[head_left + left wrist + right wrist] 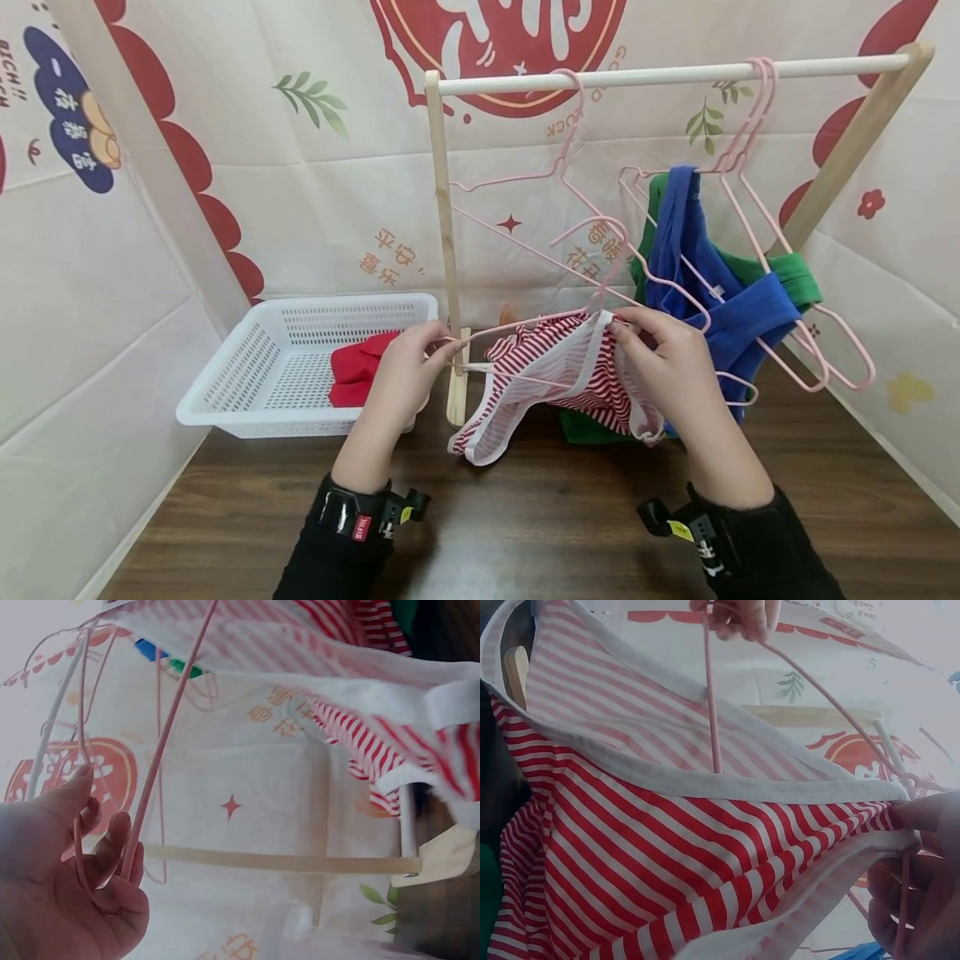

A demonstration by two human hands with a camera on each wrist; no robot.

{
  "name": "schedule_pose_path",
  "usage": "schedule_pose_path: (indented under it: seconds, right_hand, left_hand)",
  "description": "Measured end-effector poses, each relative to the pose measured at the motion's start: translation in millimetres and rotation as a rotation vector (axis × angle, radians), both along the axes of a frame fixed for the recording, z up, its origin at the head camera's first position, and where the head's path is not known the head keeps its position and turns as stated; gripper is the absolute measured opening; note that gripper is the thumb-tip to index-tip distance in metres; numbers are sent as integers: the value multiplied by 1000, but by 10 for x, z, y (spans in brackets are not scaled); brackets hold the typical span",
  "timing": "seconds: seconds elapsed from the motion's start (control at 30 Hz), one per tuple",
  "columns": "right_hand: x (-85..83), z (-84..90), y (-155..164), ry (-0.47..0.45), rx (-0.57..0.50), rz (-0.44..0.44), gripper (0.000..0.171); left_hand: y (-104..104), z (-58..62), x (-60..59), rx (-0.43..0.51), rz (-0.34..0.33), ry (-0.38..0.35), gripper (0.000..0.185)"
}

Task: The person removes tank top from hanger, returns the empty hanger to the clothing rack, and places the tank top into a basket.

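Observation:
A red-and-white striped tank top [611,379] with white trim hangs partly over a pink clothes hanger [611,221] in front of the rack. My left hand [408,367] grips the hanger's left end; in the left wrist view my fingers curl round its pink wire [161,750]. At the other side, my right hand [671,354] pinches a shoulder strap of the top near the hanger's neck. The right wrist view has the striped cloth [645,855] spread wide, with the hanger's wire passing behind the neckline trim. The left shoulder of the top droops below the hanger's left arm.
A white perforated basket [225,417] with a red cloth [356,371] stands at left. The wooden rack's white rod [675,73] carries several pink hangers. Blue [742,321] and green [795,275] garments hang at right, close behind my right hand. Below is a brown table [487,533].

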State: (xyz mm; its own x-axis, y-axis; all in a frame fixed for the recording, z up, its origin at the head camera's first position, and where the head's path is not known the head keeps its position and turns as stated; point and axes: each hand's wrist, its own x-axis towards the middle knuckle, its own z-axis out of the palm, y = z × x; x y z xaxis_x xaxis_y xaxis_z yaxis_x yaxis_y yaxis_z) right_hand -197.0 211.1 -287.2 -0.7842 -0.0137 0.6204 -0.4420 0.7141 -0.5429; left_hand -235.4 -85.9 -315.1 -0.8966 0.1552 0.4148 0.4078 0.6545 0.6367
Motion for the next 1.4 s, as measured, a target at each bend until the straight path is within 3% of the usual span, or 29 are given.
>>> schedule_pose_path:
  seconds: [0.27,0.57,0.83,1.03,1.27,1.4]
  right_hand:
    - [-18,-3,-6,-45,8,23,23]
    - [-32,-17,6,-48,69,25,20]
    - [-34,-46,34,-41,90,19,20]
    - [-18,-64,70,-59,95,12,24]
    - [-18,-77,120,-105,79,-29,28]
    - [-19,-76,133,-116,78,-36,28]
  left_hand:
    - [-157,59,17,82,-47,-33,12]
    - [-324,70,32,171,34,-10,14]
    - [-451,100,37,250,60,-14,18]
    - [-524,137,26,289,72,-37,20]
    - [-592,135,9,352,172,-75,22]
    - [-615,130,15,386,189,-88,24]
